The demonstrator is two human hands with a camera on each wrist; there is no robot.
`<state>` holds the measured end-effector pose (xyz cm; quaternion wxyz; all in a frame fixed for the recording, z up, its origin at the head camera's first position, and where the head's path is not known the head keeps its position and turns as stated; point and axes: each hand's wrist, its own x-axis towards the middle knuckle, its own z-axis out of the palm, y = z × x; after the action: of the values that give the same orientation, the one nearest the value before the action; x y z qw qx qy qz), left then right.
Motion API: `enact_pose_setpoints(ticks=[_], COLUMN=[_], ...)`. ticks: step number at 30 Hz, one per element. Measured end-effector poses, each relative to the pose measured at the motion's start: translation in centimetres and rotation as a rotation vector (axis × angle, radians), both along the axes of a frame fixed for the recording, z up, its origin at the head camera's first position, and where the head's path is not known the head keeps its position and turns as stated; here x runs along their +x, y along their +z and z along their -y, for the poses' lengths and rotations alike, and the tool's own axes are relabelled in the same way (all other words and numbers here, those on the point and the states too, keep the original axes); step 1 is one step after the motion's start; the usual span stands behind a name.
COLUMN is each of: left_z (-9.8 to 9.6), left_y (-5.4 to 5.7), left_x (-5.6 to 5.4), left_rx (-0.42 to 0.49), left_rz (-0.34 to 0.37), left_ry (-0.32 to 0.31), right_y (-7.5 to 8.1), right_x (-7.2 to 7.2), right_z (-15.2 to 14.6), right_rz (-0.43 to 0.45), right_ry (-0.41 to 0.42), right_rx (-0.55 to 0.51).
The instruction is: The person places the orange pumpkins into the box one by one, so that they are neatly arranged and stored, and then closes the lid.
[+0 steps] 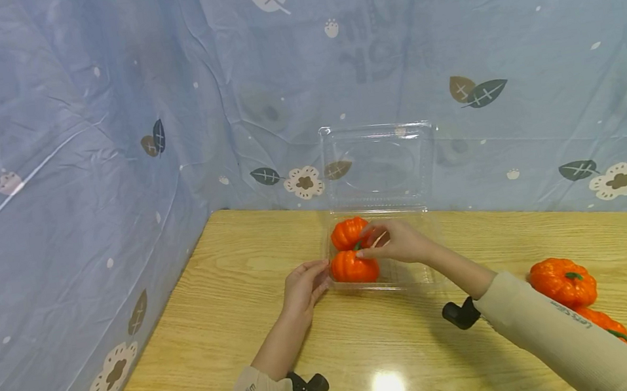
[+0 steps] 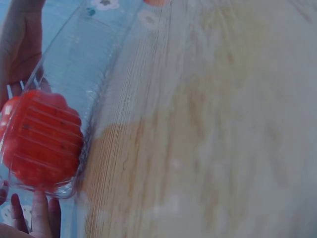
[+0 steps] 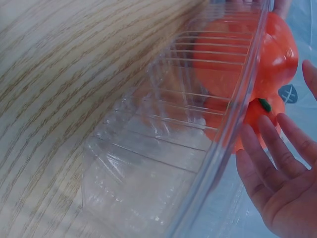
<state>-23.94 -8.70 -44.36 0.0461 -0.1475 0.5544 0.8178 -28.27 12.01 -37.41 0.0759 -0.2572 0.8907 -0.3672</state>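
A clear plastic clamshell box (image 1: 404, 274) stands on the table with its lid (image 1: 380, 167) raised against the curtain. Two orange toy pumpkins sit one behind the other in its left half: a front pumpkin (image 1: 354, 267) and a back pumpkin (image 1: 348, 233). My left hand (image 1: 301, 289) touches the box's left side with fairly straight fingers, seen low in the left wrist view. Over the box is my right hand (image 1: 397, 242), thumb and fingers spread around the pumpkins' right side. In the right wrist view its fingers (image 3: 282, 153) look extended beside the pumpkins; contact is unclear.
Two more orange pumpkins lie on the table at the right, one pumpkin (image 1: 563, 283) behind another pumpkin (image 1: 607, 325) partly hidden by the right sleeve. A blue patterned curtain (image 1: 375, 29) hangs behind and along the left of the wooden table (image 1: 229, 279). Black devices sit at both wrists.
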Motion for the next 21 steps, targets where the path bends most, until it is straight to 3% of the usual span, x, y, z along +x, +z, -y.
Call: enact_pose_setpoints(ticks=[11, 21], left_z=[0.0, 0.1], left_y=[0.2, 0.4], left_x=[0.1, 0.3], left_rx=[0.002, -0.001], left_rz=[0.009, -0.003], left_ry=[0.0, -0.008], right_y=[0.3, 1.0], right_x=[0.1, 0.3], right_z=[-1.1, -2.3], right_rz=[-0.05, -0.127], right_ry=[-0.039, 0.095], right_rx=[-0.04, -0.006])
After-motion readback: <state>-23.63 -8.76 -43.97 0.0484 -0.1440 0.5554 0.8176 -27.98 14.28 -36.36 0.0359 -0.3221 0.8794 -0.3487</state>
